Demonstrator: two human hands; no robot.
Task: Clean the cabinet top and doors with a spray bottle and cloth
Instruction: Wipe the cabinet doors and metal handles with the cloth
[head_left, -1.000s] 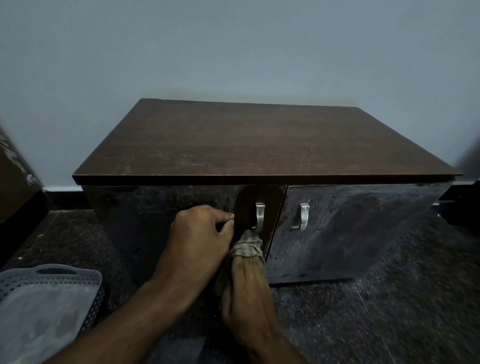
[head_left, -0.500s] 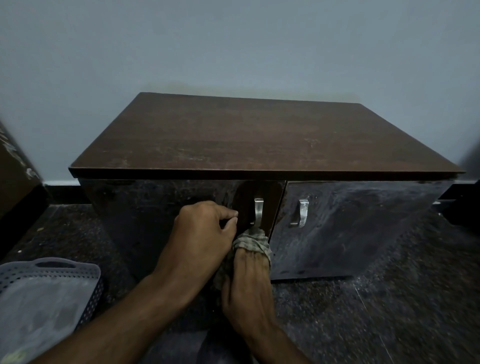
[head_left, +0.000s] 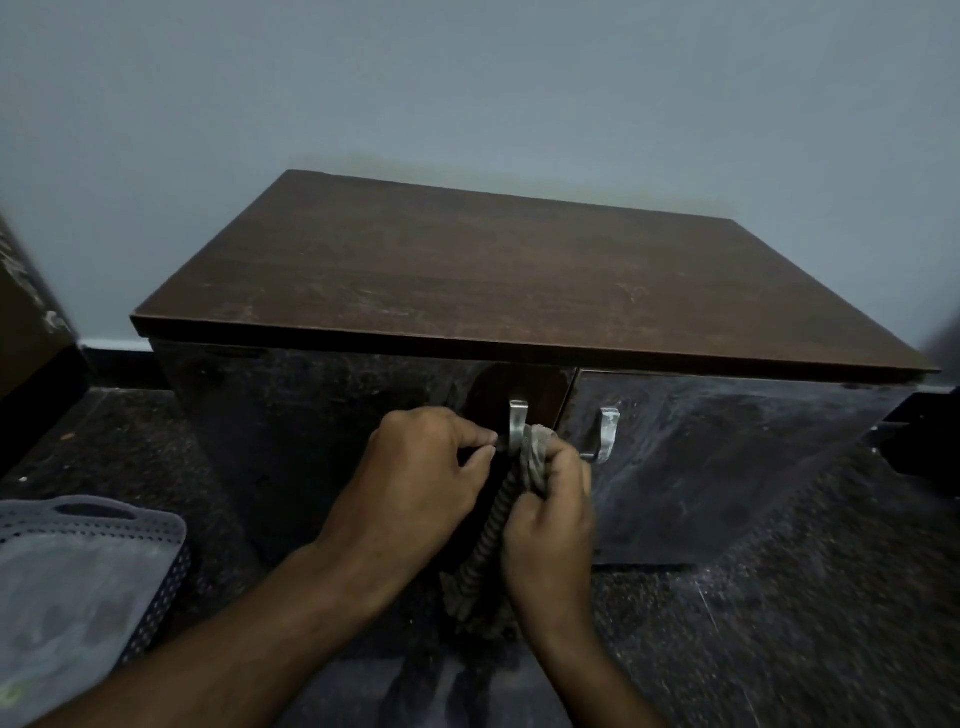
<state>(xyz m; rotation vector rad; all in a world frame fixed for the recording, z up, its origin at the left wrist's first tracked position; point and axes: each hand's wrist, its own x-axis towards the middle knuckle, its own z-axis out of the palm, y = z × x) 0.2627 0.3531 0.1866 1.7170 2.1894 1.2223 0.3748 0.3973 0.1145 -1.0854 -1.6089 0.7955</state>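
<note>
A low dark wooden cabinet stands against the wall, its brown top (head_left: 493, 280) dusty. Two glossy doors, the left door (head_left: 311, 431) and the right door (head_left: 727, 457), each carry a metal handle. My right hand (head_left: 550, 525) grips a greyish cloth (head_left: 535, 452) and holds it against the left door's handle (head_left: 517, 423); the cloth's tail hangs down between my hands. My left hand (head_left: 415, 483) has its fingers curled, fingertips pinched together just left of that handle, apparently on the cloth's end. No spray bottle is in view.
A grey perforated plastic basket (head_left: 88, 577) sits on the dark speckled floor at lower left. A brown piece of furniture (head_left: 26, 312) stands at the left edge. A dark object (head_left: 919, 436) lies on the floor at the far right.
My right hand has risen from below the left handle and curled round the cloth at the handle. My left hand has shifted right toward it. The view has tilted slightly.
</note>
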